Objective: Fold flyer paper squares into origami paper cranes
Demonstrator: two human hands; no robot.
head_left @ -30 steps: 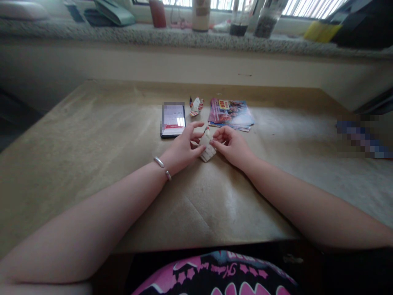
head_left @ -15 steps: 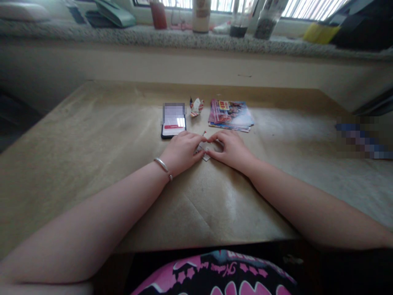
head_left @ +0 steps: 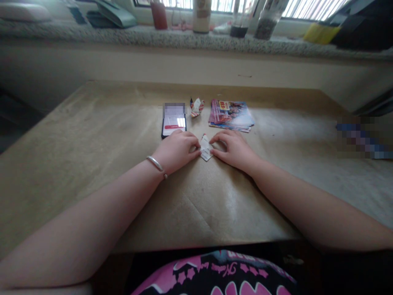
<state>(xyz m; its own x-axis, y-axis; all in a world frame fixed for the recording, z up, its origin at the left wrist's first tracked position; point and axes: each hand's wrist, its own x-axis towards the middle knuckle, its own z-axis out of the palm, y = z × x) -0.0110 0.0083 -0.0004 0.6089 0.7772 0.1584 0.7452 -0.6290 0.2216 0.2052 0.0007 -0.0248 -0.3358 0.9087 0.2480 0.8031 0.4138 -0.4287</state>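
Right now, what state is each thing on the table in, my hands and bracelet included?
Small folded paper: folded, pointed at its far end
Left hand: fingers curled at the paper's left edge
Right hand: curved, thumb and forefinger apart, at its right edge
Silver cuff bracelet: worn on the left wrist
Smartphone: face up, screen lit
Red-striped folded paper: folded, untouched
Printed leaflets: stacked, edges uneven

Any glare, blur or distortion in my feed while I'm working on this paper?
Head view: a window reflection glares on the phone; the window itself is washed out; a pale sheen lies on the table. Head view: pixelated blocks cover the phone's top and much of the item at right. Head view: marks on the folded paper are too small to read.
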